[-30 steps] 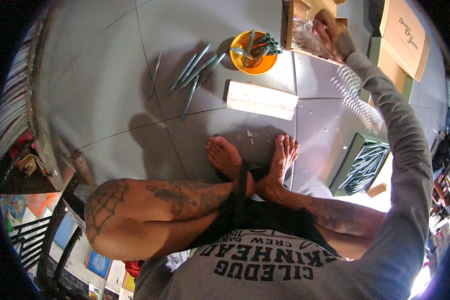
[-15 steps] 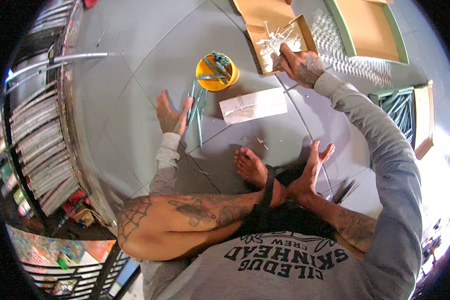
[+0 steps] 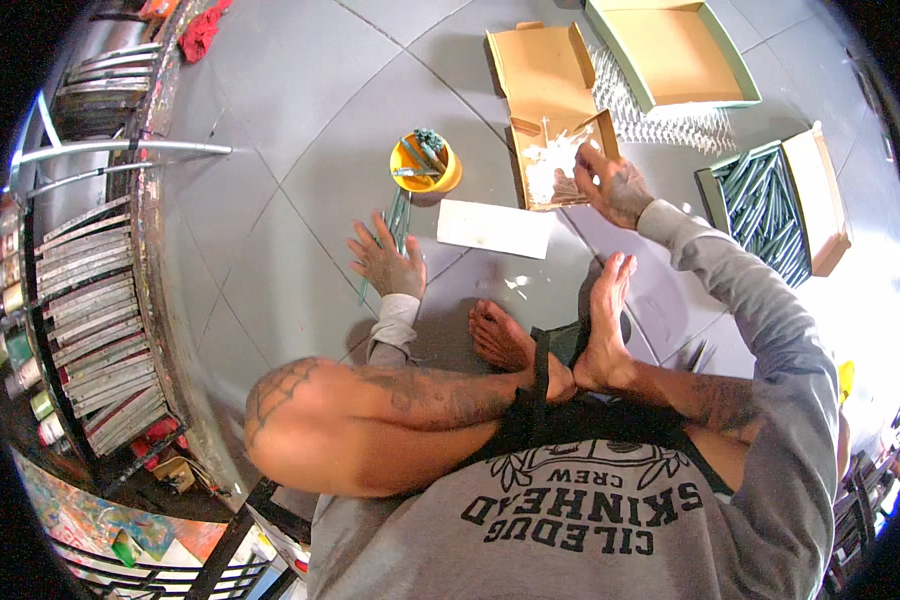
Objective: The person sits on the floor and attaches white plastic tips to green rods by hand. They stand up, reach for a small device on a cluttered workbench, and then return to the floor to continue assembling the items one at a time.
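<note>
White pieces [image 3: 548, 165] lay in a cardboard box [image 3: 545, 72] at our right hand [image 3: 615, 187], whose grip we could not determine, while our left hand [image 3: 392, 264] splayed loose over green rods [image 3: 399, 218] near a yellow rod-filled cup [image 3: 453, 172].

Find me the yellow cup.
In the head view, the yellow cup stands left of the brown box, just beyond the left end of the white rectangle.

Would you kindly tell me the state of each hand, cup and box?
Left hand, spread open
Right hand, fingers bent
Brown box, open, holding white pieces
Yellow cup, upright, holding green sticks
Upper green box, open
Lower green box, open, holding dark sticks
</note>
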The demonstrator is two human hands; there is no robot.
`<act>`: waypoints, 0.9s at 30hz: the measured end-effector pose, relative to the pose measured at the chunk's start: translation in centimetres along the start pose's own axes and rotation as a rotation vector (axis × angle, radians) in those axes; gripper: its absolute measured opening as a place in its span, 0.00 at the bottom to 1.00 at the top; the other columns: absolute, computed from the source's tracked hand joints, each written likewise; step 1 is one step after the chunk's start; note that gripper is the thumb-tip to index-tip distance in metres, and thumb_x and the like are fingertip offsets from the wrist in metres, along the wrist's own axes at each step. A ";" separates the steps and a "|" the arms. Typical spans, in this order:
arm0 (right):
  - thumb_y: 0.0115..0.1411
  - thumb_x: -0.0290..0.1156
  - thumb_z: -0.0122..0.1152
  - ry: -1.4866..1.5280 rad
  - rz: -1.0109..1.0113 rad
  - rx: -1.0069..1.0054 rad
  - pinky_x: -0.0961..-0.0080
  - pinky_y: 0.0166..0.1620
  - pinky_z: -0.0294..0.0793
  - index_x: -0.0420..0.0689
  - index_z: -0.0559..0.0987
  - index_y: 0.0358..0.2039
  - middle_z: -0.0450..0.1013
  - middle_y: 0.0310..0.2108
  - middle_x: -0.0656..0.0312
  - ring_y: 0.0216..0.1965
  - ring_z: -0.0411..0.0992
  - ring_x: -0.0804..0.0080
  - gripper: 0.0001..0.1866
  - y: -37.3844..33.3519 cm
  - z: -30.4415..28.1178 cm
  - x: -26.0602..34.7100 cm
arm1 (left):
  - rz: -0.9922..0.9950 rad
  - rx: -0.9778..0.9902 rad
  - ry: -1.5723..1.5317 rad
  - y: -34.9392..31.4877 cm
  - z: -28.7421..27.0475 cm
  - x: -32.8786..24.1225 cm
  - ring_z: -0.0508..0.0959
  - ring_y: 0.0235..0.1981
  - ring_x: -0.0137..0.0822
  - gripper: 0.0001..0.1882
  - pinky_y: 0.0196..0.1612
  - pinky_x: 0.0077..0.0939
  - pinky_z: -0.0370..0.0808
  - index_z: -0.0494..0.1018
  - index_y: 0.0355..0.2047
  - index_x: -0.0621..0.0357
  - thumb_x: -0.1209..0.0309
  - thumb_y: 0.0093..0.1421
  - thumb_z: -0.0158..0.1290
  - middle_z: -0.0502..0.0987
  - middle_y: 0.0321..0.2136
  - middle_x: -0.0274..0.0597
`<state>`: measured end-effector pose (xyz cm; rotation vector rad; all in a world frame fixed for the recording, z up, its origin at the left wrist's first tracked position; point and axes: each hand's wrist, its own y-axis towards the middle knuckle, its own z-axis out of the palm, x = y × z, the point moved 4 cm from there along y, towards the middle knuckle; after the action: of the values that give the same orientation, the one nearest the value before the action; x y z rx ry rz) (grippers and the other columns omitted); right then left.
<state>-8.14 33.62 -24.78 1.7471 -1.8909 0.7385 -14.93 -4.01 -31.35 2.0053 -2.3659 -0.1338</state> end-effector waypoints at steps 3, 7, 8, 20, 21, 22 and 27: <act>0.64 0.37 0.54 0.526 -0.013 -0.037 0.74 0.29 0.70 0.38 0.71 0.33 0.70 0.26 0.63 0.27 0.73 0.76 0.13 -0.2 -2.8 3.2 | -0.088 -0.355 -0.398 1.4 -5.9 2.0 0.52 0.66 0.61 0.38 0.62 0.64 0.49 0.50 0.68 0.51 0.45 0.64 0.43 0.49 0.67 0.56; 0.62 0.35 0.56 0.719 -0.012 0.120 0.83 0.22 0.60 0.40 0.74 0.33 0.67 0.23 0.66 0.21 0.66 0.82 0.10 -1.9 -7.6 10.4 | 0.037 -0.232 -1.179 6.4 -20.8 2.4 0.70 0.57 0.40 0.26 0.60 0.35 0.64 0.67 0.57 0.61 0.57 0.65 0.49 0.73 0.52 0.49; 0.61 0.35 0.58 0.724 -0.052 0.154 0.86 0.20 0.54 0.42 0.75 0.33 0.65 0.21 0.69 0.18 0.62 0.85 0.09 -2.4 -8.9 13.3 | 0.040 -0.073 -1.284 7.3 -24.9 3.3 0.73 0.53 0.37 0.24 0.57 0.31 0.66 0.68 0.56 0.61 0.59 0.65 0.49 0.75 0.48 0.46; 0.60 0.35 0.60 0.956 -0.159 -0.023 0.79 0.40 0.70 0.40 0.78 0.33 0.75 0.30 0.66 0.34 0.70 0.80 0.11 -10.4 -11.7 26.2 | 0.268 0.302 -0.799 -2.4 -43.1 -4.3 0.76 0.32 0.25 0.17 0.41 0.18 0.70 0.78 0.38 0.62 0.60 0.57 0.61 0.79 0.30 0.34; 0.60 0.35 0.60 0.933 -0.128 -0.032 0.78 0.40 0.70 0.39 0.78 0.33 0.75 0.30 0.65 0.35 0.70 0.80 0.11 -11.0 -11.0 25.5 | 0.242 0.289 -0.808 -0.9 -42.1 -3.1 0.76 0.33 0.25 0.16 0.40 0.19 0.70 0.78 0.38 0.62 0.62 0.58 0.61 0.79 0.30 0.34; 0.60 0.34 0.60 0.967 -0.092 -0.014 0.77 0.41 0.70 0.38 0.78 0.33 0.75 0.30 0.64 0.35 0.70 0.79 0.11 -11.6 -9.5 24.6 | 0.203 0.285 -0.803 0.2 -40.6 -1.4 0.76 0.33 0.25 0.14 0.40 0.19 0.71 0.78 0.38 0.62 0.64 0.58 0.61 0.79 0.30 0.34; 0.60 0.34 0.61 0.812 -0.016 0.016 0.81 0.28 0.65 0.38 0.77 0.32 0.69 0.21 0.70 0.23 0.64 0.82 0.11 -10.9 1.5 18.0 | 0.071 0.154 -0.783 2.5 -15.8 6.0 0.79 0.30 0.28 0.08 0.37 0.22 0.74 0.79 0.32 0.61 0.69 0.54 0.60 0.81 0.27 0.36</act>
<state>1.12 18.60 -13.26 1.1822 -1.3014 1.2223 -17.07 -10.16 -15.53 2.2159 -2.9399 -0.9141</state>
